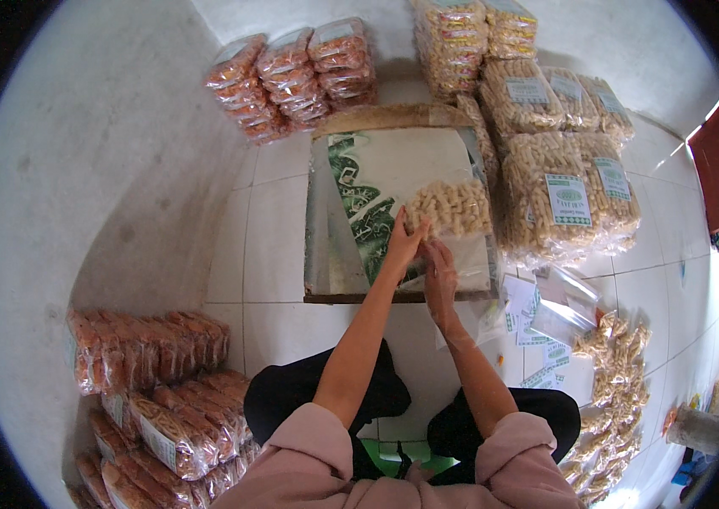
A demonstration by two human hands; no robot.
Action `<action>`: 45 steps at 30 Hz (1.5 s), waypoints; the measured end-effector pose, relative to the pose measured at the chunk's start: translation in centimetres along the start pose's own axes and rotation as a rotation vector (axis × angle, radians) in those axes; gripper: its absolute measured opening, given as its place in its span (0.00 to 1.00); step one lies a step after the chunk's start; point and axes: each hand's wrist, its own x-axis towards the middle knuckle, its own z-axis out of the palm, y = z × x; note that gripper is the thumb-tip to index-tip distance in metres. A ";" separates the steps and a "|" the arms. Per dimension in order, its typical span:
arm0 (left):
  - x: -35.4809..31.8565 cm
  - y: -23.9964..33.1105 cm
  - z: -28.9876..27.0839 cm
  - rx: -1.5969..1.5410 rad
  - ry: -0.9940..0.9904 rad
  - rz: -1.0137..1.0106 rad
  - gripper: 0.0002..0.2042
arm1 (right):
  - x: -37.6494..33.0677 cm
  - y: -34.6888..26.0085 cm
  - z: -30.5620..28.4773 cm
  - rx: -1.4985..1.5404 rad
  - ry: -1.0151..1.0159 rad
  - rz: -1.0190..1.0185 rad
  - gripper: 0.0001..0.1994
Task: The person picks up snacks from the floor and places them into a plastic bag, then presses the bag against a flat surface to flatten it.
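A clear plastic bag of pale snack sticks [449, 208] lies on a low table [325, 284] in front of me. My left hand [404, 239] is at the bag's near left corner, its fingers and thumb closed on the plastic beside the sticks. Just below it, my right hand [439, 276] has its fingers together on the loose, unfilled end of the bag. That film is see-through, so its exact edge is hard to make out. Under the bag, a white sheet with a green pattern [398, 161] covers part of the tabletop.
Packed bags of pale sticks [538, 204] stand close along the table's right side. Beyond the table are stacked reddish-brown packs [287, 76]; more brown packs [156, 348] lie at the left. Printed labels [546, 360], clear film [565, 297] and loose sticks [618, 373] are on the floor at right.
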 end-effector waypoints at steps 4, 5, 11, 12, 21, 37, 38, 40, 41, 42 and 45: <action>-0.3 0.5 1.1 0.136 -0.008 0.039 0.38 | 1.1 1.8 0.2 0.031 -0.124 -0.158 0.12; -0.5 0.7 0.8 0.148 0.013 0.067 0.38 | 1.4 1.2 0.7 0.041 -0.126 -0.156 0.12; -0.4 1.1 1.9 0.420 0.131 0.010 0.37 | 2.8 2.4 0.0 0.511 -0.145 0.209 0.13; -0.5 1.0 1.7 0.421 0.132 0.009 0.37 | 2.2 2.1 -1.1 0.271 -0.112 0.026 0.12; 0.1 2.5 6.4 1.042 0.578 0.767 0.30 | -1.4 2.9 -3.4 0.120 0.343 0.452 0.24; 5.2 3.7 5.3 1.545 -0.154 1.126 0.20 | 4.8 3.4 -2.0 0.960 0.503 0.576 0.18; 5.0 3.7 5.0 1.553 -0.169 1.137 0.20 | 5.1 2.8 -1.9 0.964 0.499 0.581 0.18; 4.8 3.7 4.8 1.549 -0.131 1.159 0.21 | 5.6 1.8 -2.3 0.275 0.300 0.378 0.18; 4.7 3.7 4.9 1.542 -0.095 1.186 0.21 | 5.3 2.2 -2.2 0.267 0.296 0.375 0.18; 4.6 3.8 5.0 1.533 -0.092 1.184 0.21 | 4.7 2.6 -2.0 0.194 0.291 0.313 0.19; 4.6 3.9 4.4 1.488 -0.024 1.157 0.23 | 3.1 2.9 -2.2 0.029 0.179 0.245 0.22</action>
